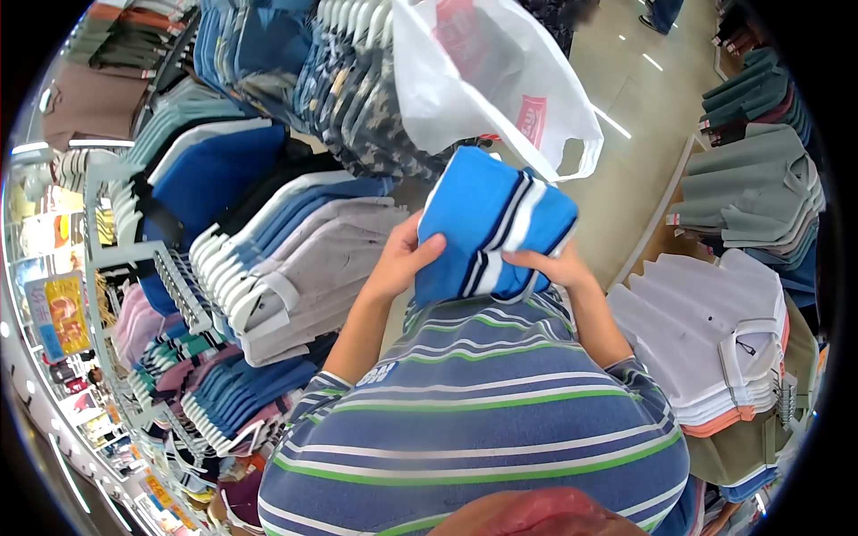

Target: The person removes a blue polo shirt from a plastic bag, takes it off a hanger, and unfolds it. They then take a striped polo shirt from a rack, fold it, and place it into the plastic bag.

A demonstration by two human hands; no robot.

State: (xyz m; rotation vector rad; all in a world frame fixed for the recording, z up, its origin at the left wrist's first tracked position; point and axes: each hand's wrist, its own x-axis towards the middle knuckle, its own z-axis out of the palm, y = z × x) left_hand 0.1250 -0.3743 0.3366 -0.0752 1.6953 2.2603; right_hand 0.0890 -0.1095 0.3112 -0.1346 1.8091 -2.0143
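Observation:
A folded bright blue garment (463, 210) with white and navy stripes is held up in front of my chest. My left hand (404, 259) grips its left edge, thumb on top and fingers underneath. On the other side, my right hand (556, 263) grips the lower right part, its thumb pressed on the white stripe. Just beyond the garment is a white plastic bag (483, 85) with red print and an open loop handle; what holds it up cannot be seen.
To the left, racks carry shirts on white hangers (228, 277), with grey shirts (331, 259) nearest my left arm. Patterned shorts (362, 116) hang behind. On the right hang pale lilac shirts (697, 322) and grey shirts (746, 183). A tiled aisle (617, 170) runs between; a person's legs (663, 13) show far off.

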